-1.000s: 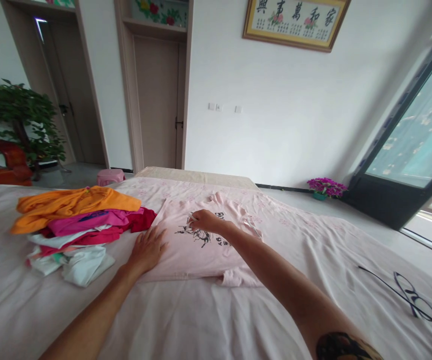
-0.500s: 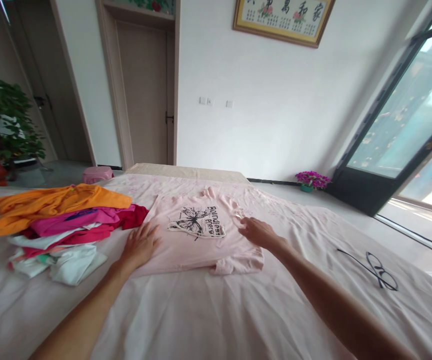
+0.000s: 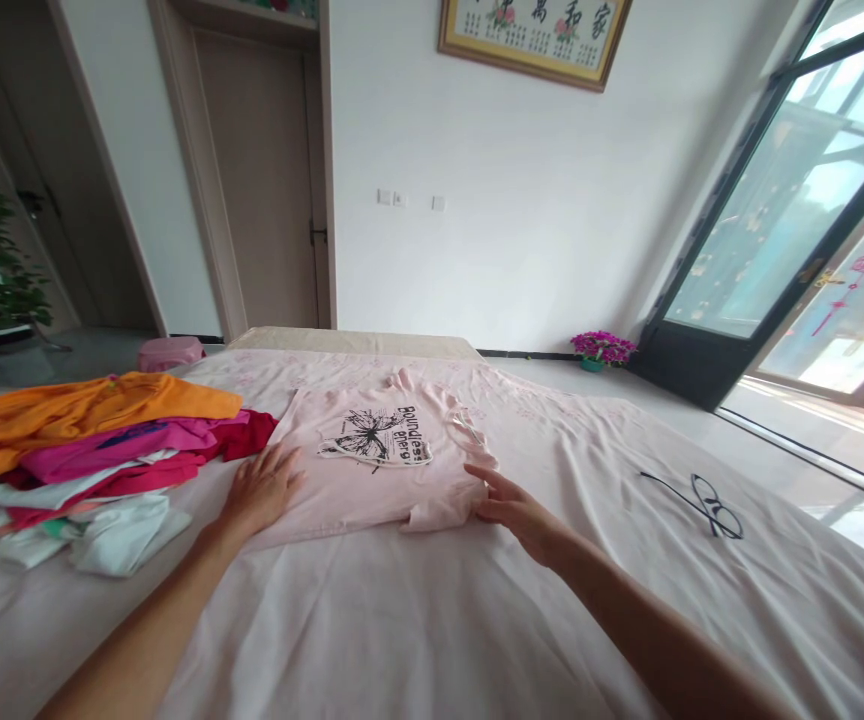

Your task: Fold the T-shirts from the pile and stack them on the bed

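Observation:
A pale pink T-shirt [image 3: 334, 500] with a black butterfly print, lettering and a whitish cord lies on the bedsheet in front of me, its hem toward the left. My left hand [image 3: 261, 488] rests flat on the shirt's left edge, fingers spread. At the opposite edge is my right hand [image 3: 518, 510], its fingers and thumb apart and reaching to the sleeve side. The fingertips touch or nearly touch the fabric there. One sleeve is tucked over onto the near right part of the shirt.
Left of the shirt sits a loose pile of clothes, orange trousers [image 3: 102, 405] on top. Black-framed glasses [image 3: 713, 510] lie on the pink bedsheet [image 3: 372, 630] to the right. Beyond the bed are a pink stool [image 3: 169, 353] and a pot of magenta flowers [image 3: 603, 348].
My right hand has shifted toward the shirt's near right corner, and its fingers have opened out. The sleeve now lies farther in. My left hand stays on the shirt; the view has turned slightly right.

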Tool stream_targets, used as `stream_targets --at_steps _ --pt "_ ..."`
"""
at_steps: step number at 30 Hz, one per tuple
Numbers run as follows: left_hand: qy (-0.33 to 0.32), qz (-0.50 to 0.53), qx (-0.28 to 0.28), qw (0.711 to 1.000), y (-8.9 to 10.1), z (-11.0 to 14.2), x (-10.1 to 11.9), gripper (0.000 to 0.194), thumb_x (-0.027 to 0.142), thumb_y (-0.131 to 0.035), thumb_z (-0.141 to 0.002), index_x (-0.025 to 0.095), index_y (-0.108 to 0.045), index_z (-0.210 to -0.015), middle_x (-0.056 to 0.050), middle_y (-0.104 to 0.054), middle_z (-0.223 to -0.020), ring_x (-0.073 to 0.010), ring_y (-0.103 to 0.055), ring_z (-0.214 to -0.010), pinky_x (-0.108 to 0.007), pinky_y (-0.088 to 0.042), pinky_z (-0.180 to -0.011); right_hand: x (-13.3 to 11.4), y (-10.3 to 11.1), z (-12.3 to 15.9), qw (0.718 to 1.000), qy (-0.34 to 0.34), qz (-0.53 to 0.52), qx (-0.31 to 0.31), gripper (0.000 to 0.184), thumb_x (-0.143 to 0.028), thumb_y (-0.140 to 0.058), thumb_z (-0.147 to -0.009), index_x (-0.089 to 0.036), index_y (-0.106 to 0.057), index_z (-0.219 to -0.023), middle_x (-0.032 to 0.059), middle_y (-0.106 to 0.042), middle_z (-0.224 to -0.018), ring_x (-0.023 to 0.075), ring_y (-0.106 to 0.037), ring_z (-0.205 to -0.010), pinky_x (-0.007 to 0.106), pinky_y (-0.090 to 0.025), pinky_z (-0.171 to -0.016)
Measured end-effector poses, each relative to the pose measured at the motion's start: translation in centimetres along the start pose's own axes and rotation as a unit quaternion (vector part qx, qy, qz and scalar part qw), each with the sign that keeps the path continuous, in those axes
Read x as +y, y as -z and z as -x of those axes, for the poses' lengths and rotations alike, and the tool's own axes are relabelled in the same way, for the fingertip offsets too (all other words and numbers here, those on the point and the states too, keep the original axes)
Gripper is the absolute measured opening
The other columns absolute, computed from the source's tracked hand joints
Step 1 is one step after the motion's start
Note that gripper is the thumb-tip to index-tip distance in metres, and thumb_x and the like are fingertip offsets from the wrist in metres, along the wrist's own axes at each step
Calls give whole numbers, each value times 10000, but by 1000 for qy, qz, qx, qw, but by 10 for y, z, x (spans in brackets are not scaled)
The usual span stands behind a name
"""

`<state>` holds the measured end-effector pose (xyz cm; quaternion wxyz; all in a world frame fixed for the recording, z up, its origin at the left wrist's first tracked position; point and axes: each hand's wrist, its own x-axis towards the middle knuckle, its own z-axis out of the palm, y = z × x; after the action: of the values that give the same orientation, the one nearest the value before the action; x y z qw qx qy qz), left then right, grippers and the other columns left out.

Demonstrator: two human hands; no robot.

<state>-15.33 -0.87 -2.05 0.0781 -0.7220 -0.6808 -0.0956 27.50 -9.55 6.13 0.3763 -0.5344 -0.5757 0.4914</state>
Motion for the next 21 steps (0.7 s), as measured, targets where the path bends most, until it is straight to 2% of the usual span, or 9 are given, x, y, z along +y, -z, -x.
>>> stream_targets --at_steps 3,5,8,10,14,16,18,19,21 --pt "-3 6 6 1000 0 0 0 559 454 -347 -955 215 -436 -1453 -137 -373 -1537 -297 -320 -1411 -494 -228 -1123 2 -10 4 994 86 71 17 568 -262 -718 -672 -220 -632 -1232 26 -666 -959 202 -587 -894 341 -472 -832" --pt "-3 14 10 1000 -1 0 0 555 455 -351 -952 219 -448 -1445 -135 -378 -1534 -299 -326 -1408 -500 -232 -1121 2 -12 4 992 109 57 28 465 -274 -711 -699 -204 -659 -1156 27 -661 -955 186 -583 -868 312 -477 -793" --pt "-3 22 13 1000 -2 -1 -1 553 461 -351 -948 223 -462 -1434 -134 -388 -1528 -298 -331 -1406 -506 -238 -1117 -1 -11 4 996 37 -62 48 454 -331 -683 -745 -192 -618 -1172 18 -641 -888 139 -577 -720 246 -473 -601" --pt "-4 20 14 1000 -2 -1 -1 555 464 -347 -947 222 -462 -1433 -133 -394 -1524 -297 -334 -1404 -503 -245 -1115 -2 -6 5 990 -33 -127 61 492 -343 -680 -752 -191 -584 -1211 -9 -607 -772 99 -519 -568 205 -408 -466" --pt "-12 10 19 1000 -1 0 -1 556 458 -346 -947 208 -469 -1428 -135 -402 -1518 -292 -348 -1394 -487 -254 -1113 0 11 13 977 -155 -148 17 426 -276 -665 -753 -174 -612 -1163 -47 -526 -596 57 -431 -431 155 -286 -374" --pt "-14 10 23 1000 -2 0 -1 551 447 -352 -947 204 -472 -1427 -139 -407 -1513 -292 -351 -1392 -483 -250 -1115 2 22 16 982 -175 -75 -12 397 -290 -632 -780 -181 -620 -1162 -51 -520 -564 60 -425 -398 156 -230 -347" --pt "-15 14 26 999 -3 0 -1 547 437 -361 -944 205 -473 -1427 -140 -416 -1507 -292 -347 -1395 -482 -243 -1120 3 33 12 989 -139 52 -6 362 -333 -589 -824 -184 -632 -1152 -47 -534 -554 67 -426 -377 172 -224 -343" --pt "-15 16 28 999 -4 0 -2 547 436 -365 -943 205 -474 -1427 -140 -422 -1503 -293 -343 -1397 -481 -239 -1122 3 40 7 986 -108 123 11 341 -350 -565 -846 -184 -645 -1132 -39 -552 -562 72 -441 -382 181 -251 -356" --pt "-18 15 29 999 -5 0 -2 550 438 -365 -943 205 -472 -1430 -140 -425 -1501 -295 -336 -1401 -481 -235 -1123 0 52 -11 962 -57 260 66 315 -356 -520 -876 -187 -671 -1094 -3 -621 -631 94 -525 -458 198 -349 -433"
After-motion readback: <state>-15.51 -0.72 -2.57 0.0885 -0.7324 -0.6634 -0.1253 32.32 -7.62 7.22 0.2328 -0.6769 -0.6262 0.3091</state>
